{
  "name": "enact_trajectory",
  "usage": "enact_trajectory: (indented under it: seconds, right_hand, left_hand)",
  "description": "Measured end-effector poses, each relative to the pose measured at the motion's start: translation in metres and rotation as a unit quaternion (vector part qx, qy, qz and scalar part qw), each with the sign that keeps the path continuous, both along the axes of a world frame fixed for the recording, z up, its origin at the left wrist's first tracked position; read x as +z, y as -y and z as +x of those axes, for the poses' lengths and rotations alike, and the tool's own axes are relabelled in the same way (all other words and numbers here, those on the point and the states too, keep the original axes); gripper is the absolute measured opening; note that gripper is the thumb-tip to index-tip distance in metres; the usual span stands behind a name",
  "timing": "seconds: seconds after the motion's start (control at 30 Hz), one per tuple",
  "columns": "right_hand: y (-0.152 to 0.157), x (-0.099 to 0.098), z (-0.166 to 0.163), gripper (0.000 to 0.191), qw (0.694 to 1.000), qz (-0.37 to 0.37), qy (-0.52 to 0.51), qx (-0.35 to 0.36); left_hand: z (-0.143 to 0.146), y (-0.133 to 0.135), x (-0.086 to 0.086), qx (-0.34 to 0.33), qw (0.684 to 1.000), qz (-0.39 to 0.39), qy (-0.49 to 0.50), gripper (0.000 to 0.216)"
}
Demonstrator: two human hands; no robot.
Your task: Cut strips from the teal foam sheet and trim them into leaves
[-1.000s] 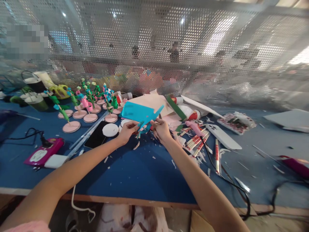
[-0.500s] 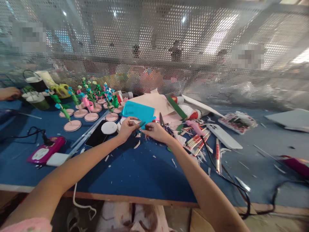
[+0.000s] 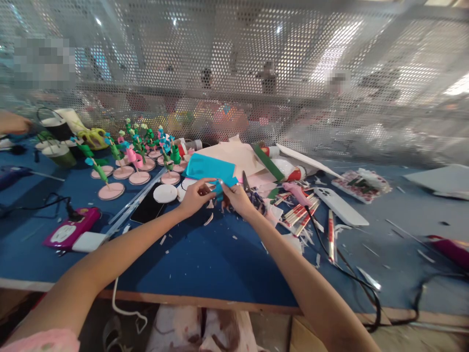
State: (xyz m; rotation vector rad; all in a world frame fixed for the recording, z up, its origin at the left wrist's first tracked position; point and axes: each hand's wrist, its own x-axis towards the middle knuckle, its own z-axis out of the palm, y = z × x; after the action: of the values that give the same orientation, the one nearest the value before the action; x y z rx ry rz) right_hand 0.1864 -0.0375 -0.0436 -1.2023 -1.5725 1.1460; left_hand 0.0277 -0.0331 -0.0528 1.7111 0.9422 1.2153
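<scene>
My left hand [image 3: 197,196] and my right hand [image 3: 238,198] meet over the middle of the table. Between their fingertips is a small blue paper piece [image 3: 221,189], pinched from both sides. Its exact shape is partly covered by the fingers. Just behind it lies a larger blue paper sheet [image 3: 210,167], on top of pale pink paper [image 3: 240,152]. Dark-bladed scissors [image 3: 246,182] rest close to my right hand. A white disc [image 3: 164,193] lies left of my left hand, over a black phone [image 3: 146,208].
Paper flower figures on pink round bases [image 3: 111,191] crowd the back left. A magenta power strip [image 3: 73,227] sits at left. To the right are a pink glue gun [image 3: 296,193], red-and-white sticks [image 3: 300,215], a white phone [image 3: 340,206] and black cable. Another person's hand [image 3: 14,123] shows far left.
The blue piece between my fingers shows more, and my right hand has turned slightly over it. At far left, the other person's hand has moved up.
</scene>
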Motion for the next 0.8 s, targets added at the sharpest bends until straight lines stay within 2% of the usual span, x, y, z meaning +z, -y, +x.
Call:
enact_trajectory:
  seconds: [0.2, 0.3, 0.37, 0.53, 0.7, 0.8]
  right_hand:
    - [0.000, 0.001, 0.003, 0.043, 1.000, 0.011, -0.018, 0.000]
    - [0.002, 0.003, 0.004, 0.038, 1.000, 0.015, -0.019, 0.007]
    - [0.003, 0.005, 0.004, 0.038, 1.000, 0.012, -0.010, 0.012]
    - [0.005, 0.009, 0.004, 0.041, 1.000, 0.013, -0.006, 0.024]
    - [0.004, 0.010, 0.002, 0.040, 0.997, -0.007, -0.074, 0.016]
    - [0.003, 0.009, 0.002, 0.041, 0.998, 0.003, -0.067, 0.020]
  left_hand:
    - [-0.001, 0.000, 0.010, 0.044, 0.989, 0.105, -0.095, 0.041]
    - [-0.003, -0.002, 0.013, 0.061, 0.984, 0.140, -0.093, 0.047]
    - [-0.004, -0.005, 0.015, 0.050, 0.988, 0.130, -0.071, 0.054]
    - [-0.004, -0.010, 0.014, -0.078, 0.997, 0.003, 0.024, 0.038]
    - [0.001, -0.010, 0.017, -0.080, 0.969, -0.140, 0.188, 0.062]
    - [0.004, -0.010, 0.020, -0.082, 0.935, -0.226, 0.260, 0.062]
